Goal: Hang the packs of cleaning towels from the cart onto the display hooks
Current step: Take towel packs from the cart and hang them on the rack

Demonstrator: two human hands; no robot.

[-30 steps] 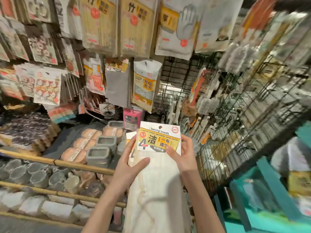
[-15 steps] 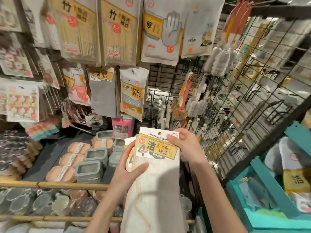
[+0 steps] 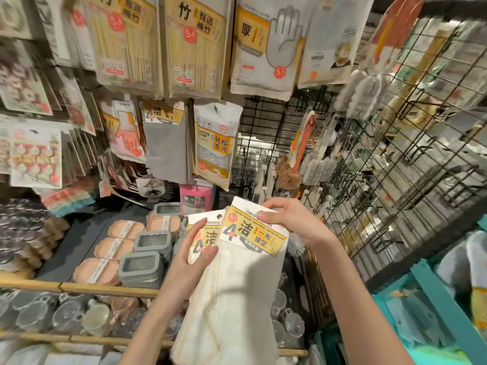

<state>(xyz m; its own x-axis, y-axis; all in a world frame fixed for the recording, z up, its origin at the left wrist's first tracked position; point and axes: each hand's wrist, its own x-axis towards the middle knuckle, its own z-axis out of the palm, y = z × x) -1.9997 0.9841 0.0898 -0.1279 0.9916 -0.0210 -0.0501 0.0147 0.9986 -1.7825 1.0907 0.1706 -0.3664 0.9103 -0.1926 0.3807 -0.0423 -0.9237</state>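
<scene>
Cream cleaning-towel packs with yellow-and-white card headers sit fanned between both hands, below the hanging display. Left hand grips the rear pack, mostly hidden; right hand pinches the front header, covering part of its lettering.

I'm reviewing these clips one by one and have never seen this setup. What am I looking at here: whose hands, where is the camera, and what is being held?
There is no machine here. A person wears a wide-angle camera on the head, looking forward and down, so you see their own arms reaching into a shop display.

The left hand grips the back towel pack, with its thumb laid across the front. The right hand pinches the header card of the front towel pack, which is fanned out to the right. Both packs are white cloths under yellow cards, not yet on a hook.

Above hang a similar grey towel pack, a sponge pack and a glove pack. Below, a shelf carries grey lidded boxes. A wire grid stands to the right.
</scene>
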